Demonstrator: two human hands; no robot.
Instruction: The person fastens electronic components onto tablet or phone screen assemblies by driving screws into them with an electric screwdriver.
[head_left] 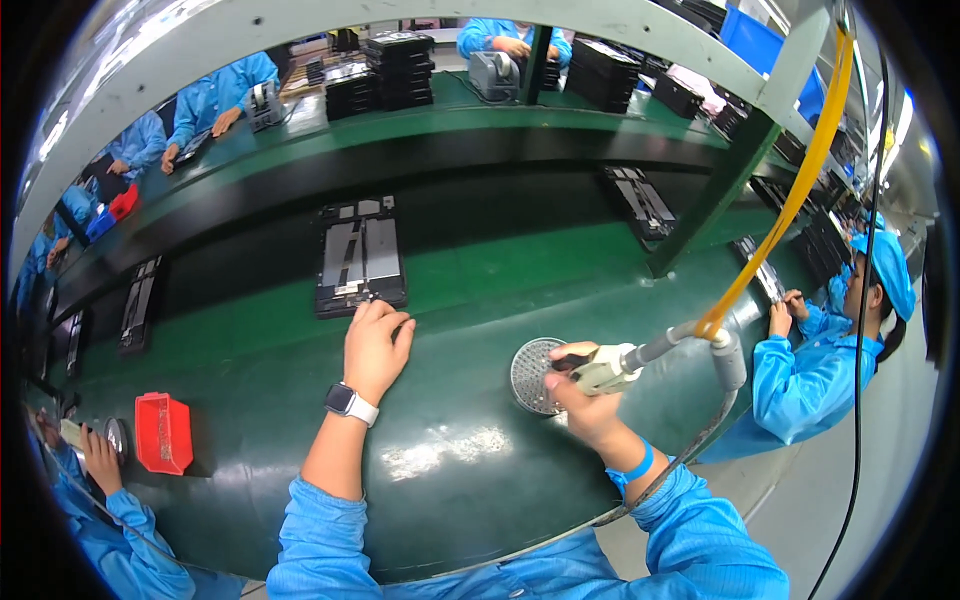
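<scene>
My left hand, with a watch on its wrist, has its bent fingers at the near edge of an opened tablet. The tablet lies with its inner parts facing up. My right hand is closed around a pale electric screwdriver, whose cable runs off at the right. The screwdriver's front end is over a round grey dish full of small holes; my fingers hide its tip. A blue band circles my right wrist.
A red bin stands at left on the green bench. Other opened tablets lie along the sunken strip beyond. A green post and a yellow strap rise at right. Co-workers sit on both sides and opposite.
</scene>
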